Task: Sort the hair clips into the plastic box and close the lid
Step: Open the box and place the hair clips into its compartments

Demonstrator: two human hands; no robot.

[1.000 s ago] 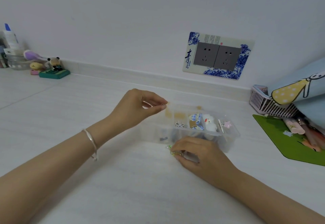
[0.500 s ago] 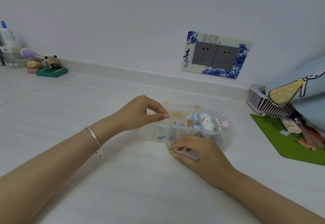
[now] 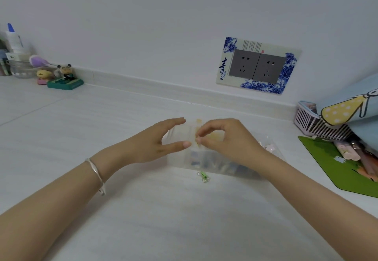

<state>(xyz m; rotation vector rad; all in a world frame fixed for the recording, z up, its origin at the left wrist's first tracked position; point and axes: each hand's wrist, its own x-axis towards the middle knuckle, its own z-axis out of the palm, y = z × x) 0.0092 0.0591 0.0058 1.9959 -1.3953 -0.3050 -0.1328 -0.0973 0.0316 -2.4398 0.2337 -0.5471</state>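
Observation:
The clear plastic box with compartments lies on the white table, blurred, with several hair clips showing through its near side. My left hand hovers at the box's left end, thumb and fingers spread apart around it; whether it touches the box is unclear. My right hand is over the box's back compartments, thumb and forefinger pinched on something small and pale yellow, apparently a hair clip. A small green hair clip lies on the table just in front of the box. A pink clip shows at the box's right end.
A green mat with pens and a pink basket lie to the right, under a blue patterned cloth. Small figurines and bottles stand at the far left by the wall. A double socket is on the wall behind.
My right hand has risen from the table by the green clip to above the box, fingers pinched. My left hand has let go its pinch at the box's edge and spread open.

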